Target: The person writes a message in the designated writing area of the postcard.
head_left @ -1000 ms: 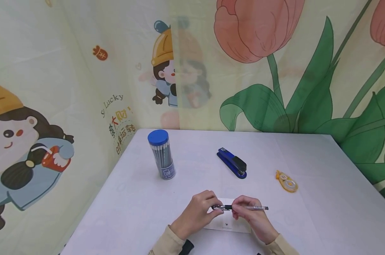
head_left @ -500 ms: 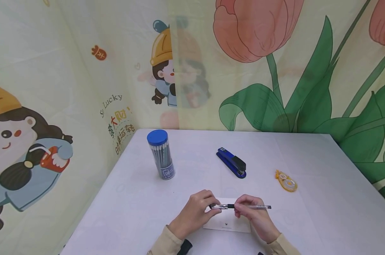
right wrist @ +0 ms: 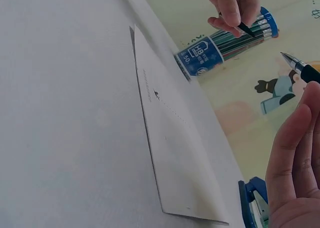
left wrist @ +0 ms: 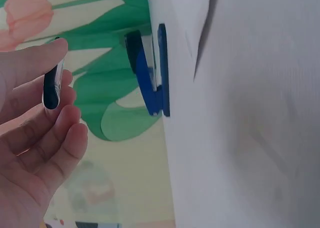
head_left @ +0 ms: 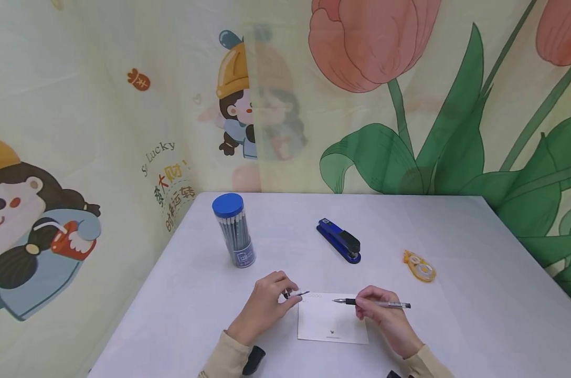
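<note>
Between thumb and fingers my left hand pinches a pen cap, dark with a clear part, just beyond the envelope's left edge. My right hand holds an uncapped gel pen with a black grip and clear barrel, its metal tip pointing left. Below the tip lies a white envelope or card, with a small dark print near its lower edge and a row of faint small marks at its top left. In the right wrist view the pen's tip is bare and apart from the paper.
A clear tub of pencils with a blue lid stands at the back left. Behind the envelope lies a blue and black stapler, and right of that a yellow correction tape. A printed curtain hangs behind the white table.
The pen cap has come off the pen. My left hand has moved left with the cap, my right hand slightly right with the pen, leaving the tip uncovered.
</note>
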The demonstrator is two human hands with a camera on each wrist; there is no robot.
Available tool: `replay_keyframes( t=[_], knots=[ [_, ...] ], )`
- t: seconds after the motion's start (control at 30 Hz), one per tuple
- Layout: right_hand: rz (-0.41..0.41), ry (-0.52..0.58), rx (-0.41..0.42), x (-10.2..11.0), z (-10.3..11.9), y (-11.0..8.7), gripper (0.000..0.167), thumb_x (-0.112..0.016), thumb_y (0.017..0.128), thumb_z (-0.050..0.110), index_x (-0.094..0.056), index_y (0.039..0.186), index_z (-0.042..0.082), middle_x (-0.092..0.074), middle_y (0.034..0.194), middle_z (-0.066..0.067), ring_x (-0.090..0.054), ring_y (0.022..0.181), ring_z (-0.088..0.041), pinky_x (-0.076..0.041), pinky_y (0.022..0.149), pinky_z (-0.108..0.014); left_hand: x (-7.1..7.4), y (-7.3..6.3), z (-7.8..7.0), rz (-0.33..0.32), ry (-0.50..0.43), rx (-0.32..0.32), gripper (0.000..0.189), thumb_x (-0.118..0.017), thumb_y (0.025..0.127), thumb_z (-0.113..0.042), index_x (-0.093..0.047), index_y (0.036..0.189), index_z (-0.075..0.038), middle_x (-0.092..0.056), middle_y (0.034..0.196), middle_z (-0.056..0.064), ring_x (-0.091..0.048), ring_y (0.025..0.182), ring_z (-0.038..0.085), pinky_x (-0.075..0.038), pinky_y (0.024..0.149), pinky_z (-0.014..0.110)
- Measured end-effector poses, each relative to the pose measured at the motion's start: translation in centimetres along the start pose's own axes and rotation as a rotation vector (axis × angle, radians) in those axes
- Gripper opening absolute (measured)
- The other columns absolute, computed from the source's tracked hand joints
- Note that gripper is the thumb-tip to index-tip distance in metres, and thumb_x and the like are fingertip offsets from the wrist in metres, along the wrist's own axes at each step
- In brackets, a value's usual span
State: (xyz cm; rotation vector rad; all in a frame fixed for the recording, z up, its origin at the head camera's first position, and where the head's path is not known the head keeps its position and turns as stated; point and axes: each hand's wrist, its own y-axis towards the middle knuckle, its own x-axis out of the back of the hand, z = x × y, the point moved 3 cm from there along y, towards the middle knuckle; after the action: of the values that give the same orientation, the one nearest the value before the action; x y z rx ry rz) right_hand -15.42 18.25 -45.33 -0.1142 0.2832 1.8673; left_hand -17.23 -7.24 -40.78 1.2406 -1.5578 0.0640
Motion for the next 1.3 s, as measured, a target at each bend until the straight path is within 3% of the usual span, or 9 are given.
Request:
replay_keyframes(
  t=[0.2,0.6,0.97,1.1,1.3],
  knots=[
    [-0.039,-0.031,-0.052,0.4,0.3,0.0,0.016,-0.054,0.094,0.001,-0.063,0.089,0.013,-0.066,0.080,0.002,-0.061,0.072,-0.007,-0.054,0.066,-0.020,0.6,-0.2,1.6,-0.036,0.048,0.068,0.015,-0.084,0.071,-0.010,-0.071,0.081,-0.007,-0.060,0.074,-0.001,-0.058,0.070,0.010,-0.049,0.061,0.019],
    [-0.072,-0.039,-0.088,0.7,0.4,0.0,0.013,-0.055,0.094,0.004,-0.063,0.089,0.013,-0.066,0.080,0.001,-0.061,0.071,-0.007,-0.054,0.066,-0.021,-0.3,-0.7,4.9,0.033,0.250,0.320,0.014,-0.082,0.072,-0.013,-0.070,0.075,-0.006,-0.056,0.067,0.000,-0.050,0.060,0.013,-0.041,0.054,0.025],
    [-0.086,-0.037,-0.072,0.9,0.3,-0.2,0.011,-0.055,0.094,0.003,-0.063,0.089,0.010,-0.065,0.079,0.001,-0.061,0.071,-0.008,-0.055,0.067,-0.022,-0.5,-0.9,6.5,0.086,0.252,0.559,0.013,-0.078,0.074,-0.006,-0.066,0.070,-0.003,-0.061,0.069,0.007,-0.055,0.061,0.020,-0.048,0.055,0.034],
    [-0.085,-0.032,-0.074,0.8,0.4,-0.2,0.011,-0.055,0.094,0.003,-0.063,0.089,0.010,-0.065,0.079,0.001,-0.061,0.071,-0.007,-0.055,0.067,-0.021,-0.4,-0.9,6.7,0.088,0.259,0.604,0.015,-0.077,0.073,-0.006,-0.064,0.068,-0.003,-0.061,0.068,0.007,-0.056,0.061,0.022,-0.047,0.054,0.036],
    [-0.095,-0.036,-0.099,0.8,0.3,-0.1,0.009,-0.056,0.094,0.004,-0.062,0.090,0.009,-0.066,0.081,0.001,-0.061,0.071,-0.008,-0.055,0.067,-0.021,-0.3,-0.9,6.8,0.065,0.292,0.616,0.017,-0.077,0.071,-0.006,-0.062,0.064,-0.004,-0.059,0.064,0.008,-0.055,0.058,0.024,-0.045,0.051,0.037]
  ],
)
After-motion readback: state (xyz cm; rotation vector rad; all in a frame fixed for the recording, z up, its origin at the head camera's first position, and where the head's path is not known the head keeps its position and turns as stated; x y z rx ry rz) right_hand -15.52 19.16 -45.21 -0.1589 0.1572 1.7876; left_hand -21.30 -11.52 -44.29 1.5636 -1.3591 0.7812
